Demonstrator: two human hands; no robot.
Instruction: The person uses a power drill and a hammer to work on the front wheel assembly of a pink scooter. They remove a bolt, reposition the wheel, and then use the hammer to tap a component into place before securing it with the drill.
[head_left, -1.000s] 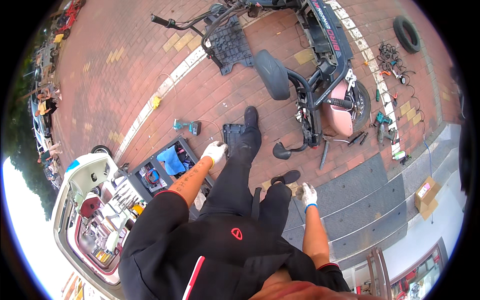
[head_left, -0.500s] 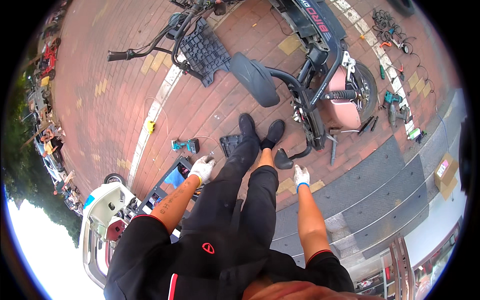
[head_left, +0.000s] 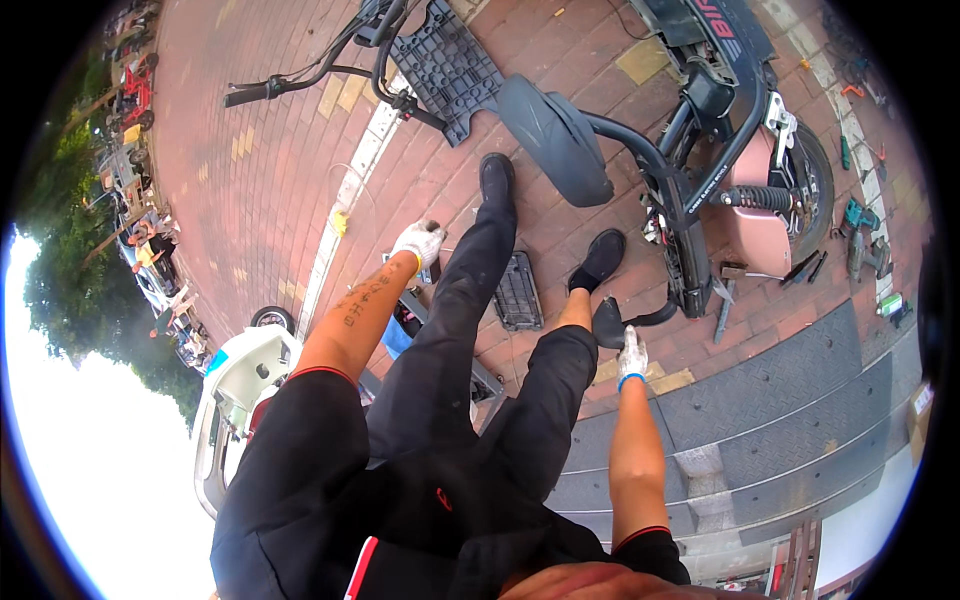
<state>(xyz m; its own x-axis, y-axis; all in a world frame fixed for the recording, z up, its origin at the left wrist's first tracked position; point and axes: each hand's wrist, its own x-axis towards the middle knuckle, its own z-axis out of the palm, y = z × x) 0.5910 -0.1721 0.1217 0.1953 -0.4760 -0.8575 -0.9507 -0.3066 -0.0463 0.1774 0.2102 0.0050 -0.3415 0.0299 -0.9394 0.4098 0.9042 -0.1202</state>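
My left hand [head_left: 420, 243], in a white glove with dirty fingertips, hangs beside my left leg, its fingers loosely bent and nothing visible in them. Under it, partly hidden, is a small tool or box-like part. My right hand [head_left: 631, 357], gloved in white with a blue cuff, reaches its fingers to a small dark pad [head_left: 607, 322] on a curved black bar; they seem to touch its edge, without a grip around it. The bar joins the frame of a partly stripped electric scooter [head_left: 690, 200] with a large dark grey seat [head_left: 555, 140] and pink panels [head_left: 757, 235].
A black plastic tray [head_left: 517, 292] lies between my feet. Beyond it lies a ribbed dark floor panel [head_left: 445, 70]. A hammer [head_left: 726, 300], power drills [head_left: 858, 240] and hand tools lie at right. Grey ramp plates [head_left: 765, 375] border the brick paving. A white scooter body [head_left: 240, 400] stands at left.
My left foot has stepped forward past the tray, and my feet are wider apart. My right hand has come up to the dark pad. The view has shifted, moving the scooter rightward.
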